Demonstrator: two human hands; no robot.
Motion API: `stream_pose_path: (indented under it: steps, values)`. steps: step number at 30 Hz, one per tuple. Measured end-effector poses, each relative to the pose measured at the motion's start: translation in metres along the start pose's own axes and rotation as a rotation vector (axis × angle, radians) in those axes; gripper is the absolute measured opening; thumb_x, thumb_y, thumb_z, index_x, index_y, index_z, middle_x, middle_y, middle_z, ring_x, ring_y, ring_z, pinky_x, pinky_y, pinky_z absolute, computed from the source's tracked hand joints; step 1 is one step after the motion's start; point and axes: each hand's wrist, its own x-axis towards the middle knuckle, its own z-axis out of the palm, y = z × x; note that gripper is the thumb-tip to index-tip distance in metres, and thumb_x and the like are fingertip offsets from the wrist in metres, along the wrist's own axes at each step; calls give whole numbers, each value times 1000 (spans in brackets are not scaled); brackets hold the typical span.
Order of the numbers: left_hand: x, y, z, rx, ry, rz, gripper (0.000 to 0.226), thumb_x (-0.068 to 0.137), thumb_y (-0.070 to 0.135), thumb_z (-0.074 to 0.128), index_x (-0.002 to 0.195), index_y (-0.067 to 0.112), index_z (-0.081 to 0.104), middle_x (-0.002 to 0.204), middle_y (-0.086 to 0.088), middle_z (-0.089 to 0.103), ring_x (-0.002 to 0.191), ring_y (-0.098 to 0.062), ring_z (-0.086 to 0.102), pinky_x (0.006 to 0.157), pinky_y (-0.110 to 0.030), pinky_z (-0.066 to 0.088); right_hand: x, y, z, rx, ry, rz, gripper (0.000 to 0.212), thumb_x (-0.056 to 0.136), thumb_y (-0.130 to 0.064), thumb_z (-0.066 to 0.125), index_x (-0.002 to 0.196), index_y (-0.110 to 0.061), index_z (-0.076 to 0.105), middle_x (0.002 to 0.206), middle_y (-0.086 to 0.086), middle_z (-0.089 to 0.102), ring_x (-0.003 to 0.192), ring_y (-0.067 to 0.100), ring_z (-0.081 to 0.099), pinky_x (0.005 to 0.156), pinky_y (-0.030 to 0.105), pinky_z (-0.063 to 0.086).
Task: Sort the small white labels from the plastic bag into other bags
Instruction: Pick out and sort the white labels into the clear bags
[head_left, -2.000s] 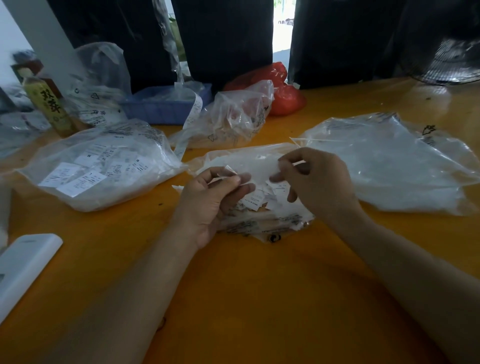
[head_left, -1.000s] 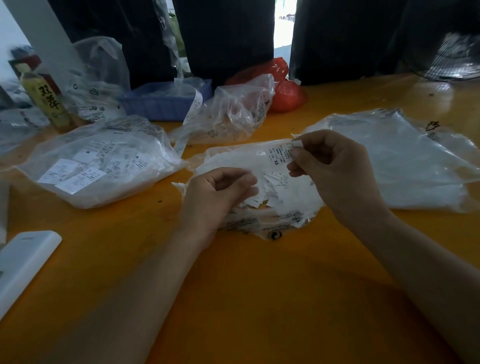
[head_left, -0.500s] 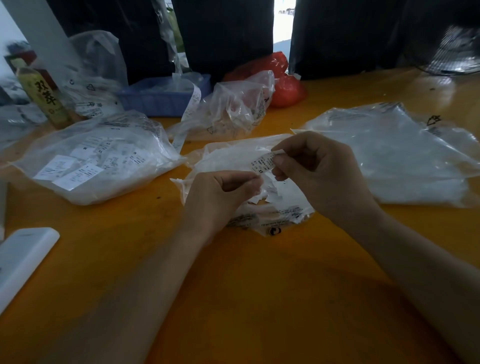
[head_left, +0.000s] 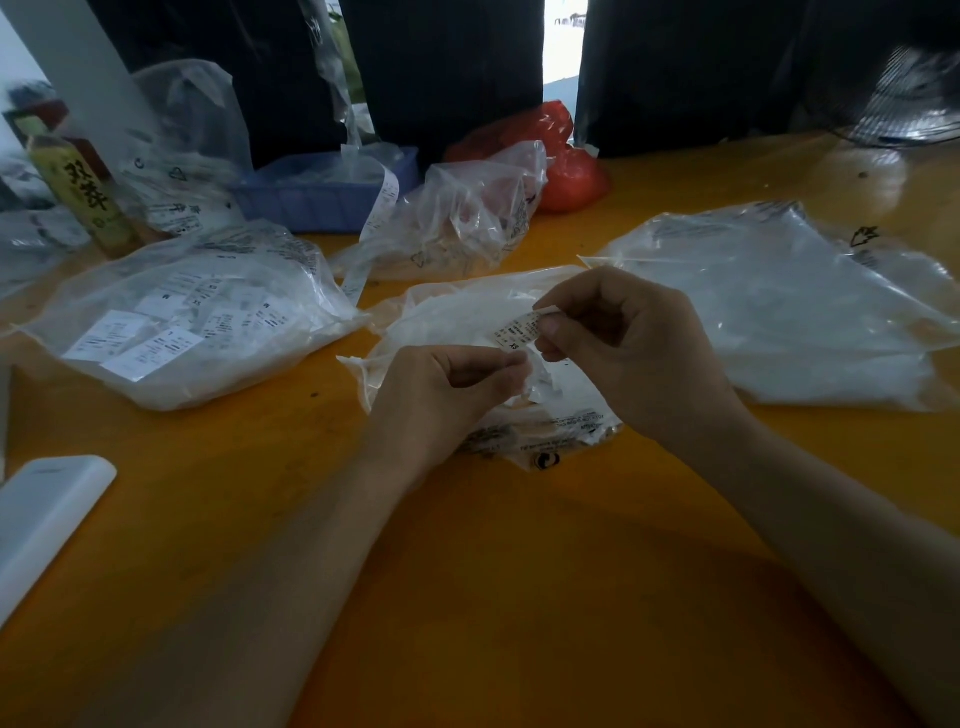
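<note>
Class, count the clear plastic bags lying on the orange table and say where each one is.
At least 5: the centre bag under the hands, left bag of labels, right bag, crumpled rear-centre bag, rear-left bag. More may lie past the left edge.

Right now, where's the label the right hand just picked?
Head view, centre: the label is pinched in the right hand, just above the left hand, over the middle bag.

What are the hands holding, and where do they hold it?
The right hand pinches a small white label by its right end. The left hand pinches something white, unclear what.
</note>
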Motion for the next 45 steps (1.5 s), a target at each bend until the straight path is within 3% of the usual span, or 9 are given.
stream_pose_path:
  steps: [4,11,20,24,30,33,36,39,45]
  values:
    - [1,1,0,12,-5,4,16,90,31,82,105,26,84,97,13,82,96,-2,77,83,-13,57,0,0,-1,-21,1,-10,11,96,-13,70,102,-23,70,83,-6,75,81,10,74,77,30,61]
    - [-1,3,-1,-10,-14,-11,11,90,28,82,100,22,84,93,7,82,90,-11,79,84,-25,62,3,0,-3,-211,-7,-30,10,95,-15,71,103,-20,72,84,-15,70,79,3,69,74,18,56]
    - [-1,7,0,-21,0,25,9,93,27,79,102,28,81,87,7,82,82,-9,78,64,-17,57,2,3,1,-341,-70,-63,23,97,-20,70,119,-24,74,92,-25,65,85,-13,62,76,2,46]
    - [-1,8,1,-43,17,18,8,91,29,80,99,30,80,84,7,82,80,-7,78,62,-16,56,1,5,2,-288,14,3,18,94,-26,74,110,-27,67,88,-17,69,81,-5,66,71,7,50]
    - [-2,9,1,-45,75,12,20,87,32,82,107,27,79,91,20,80,66,-5,74,58,-14,54,-1,1,5,-305,-64,-51,13,97,-25,69,107,-22,76,83,-28,64,83,-5,66,73,9,51]
    - [-2,11,0,-124,102,1,17,84,33,81,100,29,79,87,17,81,67,-2,74,56,-14,54,-1,1,6,-275,-111,-39,17,96,-34,69,110,-29,77,93,-23,71,89,-3,66,78,16,54]
    - [-2,13,0,-160,106,-16,17,81,33,80,97,29,79,87,15,81,68,-2,74,57,-15,55,-2,4,7,-262,-125,-1,16,95,-28,72,110,-32,76,99,-19,72,88,-1,67,79,21,56]
    - [-2,11,1,-174,89,-22,11,86,25,81,96,30,80,91,14,82,76,-3,76,59,-17,57,-1,6,7,-254,-119,21,14,94,-22,73,105,-31,76,95,-19,73,87,-1,68,79,21,57]
    - [1,10,0,-221,86,-40,26,84,18,84,105,32,77,97,9,82,85,-5,77,69,-16,58,3,5,2,-182,52,83,10,94,-19,73,100,-27,73,83,-19,70,76,-2,67,71,13,53]
